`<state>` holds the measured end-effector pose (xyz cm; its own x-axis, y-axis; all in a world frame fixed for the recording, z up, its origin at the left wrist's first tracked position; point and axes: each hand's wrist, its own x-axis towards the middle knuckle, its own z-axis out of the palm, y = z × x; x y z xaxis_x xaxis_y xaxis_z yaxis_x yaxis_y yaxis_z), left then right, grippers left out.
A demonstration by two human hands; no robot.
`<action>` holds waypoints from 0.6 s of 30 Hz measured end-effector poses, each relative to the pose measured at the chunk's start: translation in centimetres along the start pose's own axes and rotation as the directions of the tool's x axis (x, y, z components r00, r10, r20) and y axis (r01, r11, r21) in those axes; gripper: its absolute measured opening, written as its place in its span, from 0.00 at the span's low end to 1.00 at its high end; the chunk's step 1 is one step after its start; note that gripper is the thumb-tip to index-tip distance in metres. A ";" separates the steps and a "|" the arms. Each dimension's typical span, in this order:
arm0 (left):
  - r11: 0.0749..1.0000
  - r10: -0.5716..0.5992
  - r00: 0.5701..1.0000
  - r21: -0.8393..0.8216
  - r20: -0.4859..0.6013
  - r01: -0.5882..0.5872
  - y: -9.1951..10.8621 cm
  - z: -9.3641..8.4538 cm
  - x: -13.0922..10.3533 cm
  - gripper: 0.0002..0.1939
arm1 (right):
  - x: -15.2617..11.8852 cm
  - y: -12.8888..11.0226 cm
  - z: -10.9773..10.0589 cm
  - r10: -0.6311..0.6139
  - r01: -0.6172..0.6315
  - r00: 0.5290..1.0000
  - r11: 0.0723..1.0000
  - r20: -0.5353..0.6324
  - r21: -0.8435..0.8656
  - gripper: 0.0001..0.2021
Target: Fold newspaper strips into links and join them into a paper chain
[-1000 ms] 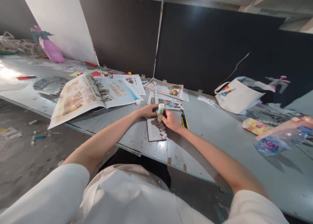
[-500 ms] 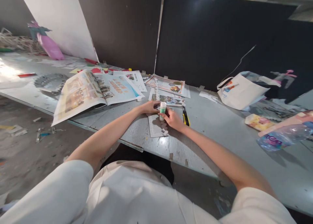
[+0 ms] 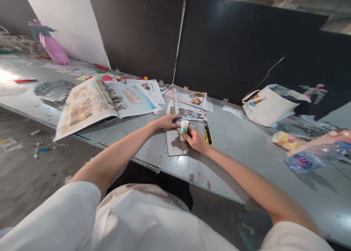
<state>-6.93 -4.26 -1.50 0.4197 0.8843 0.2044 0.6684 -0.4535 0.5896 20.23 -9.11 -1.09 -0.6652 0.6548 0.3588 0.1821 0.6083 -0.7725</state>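
Note:
Upright in my right hand (image 3: 197, 140) is a glue stick (image 3: 184, 124), a white tube with a green label, gripped between thumb and fingers. My left hand (image 3: 167, 122) is just left of the tube, its fingers curled low over the papers; what they hold, if anything, is too small to make out. Under both hands lies a printed sheet (image 3: 172, 147), with small paper pieces (image 3: 184, 149) near its lower right. A folded white paper strip (image 3: 176, 104) runs away from me across printed pages (image 3: 189, 113). Right of my right hand lies a yellow and black utility knife (image 3: 208, 134).
An open magazine (image 3: 133, 99) lies to the left, with a small white cap (image 3: 156, 111) at its corner. Further left are a grey folded-paper ring (image 3: 52, 90) and a pink spray bottle (image 3: 55, 49). A white bag (image 3: 270, 106) and a clear plastic bottle (image 3: 309, 158) are on the right.
My right hand and the glue stick have shifted slightly down and to the right, leaving a wider gap to my left hand. The whole view has tilted a little.

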 end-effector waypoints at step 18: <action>0.997 -0.041 0.999 0.065 0.020 0.040 0.5 -0.2 -0.2 0.42 | -2.5 -1.0 -0.9 -0.024 0.015 0.994 0.997 0.110 0.080 0.19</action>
<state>-6.80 -4.63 -1.03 0.4040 0.8999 0.1640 0.7230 -0.4240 0.5454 22.36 -10.99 -0.76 -0.7452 0.5864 0.3175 0.1134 0.5807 -0.8062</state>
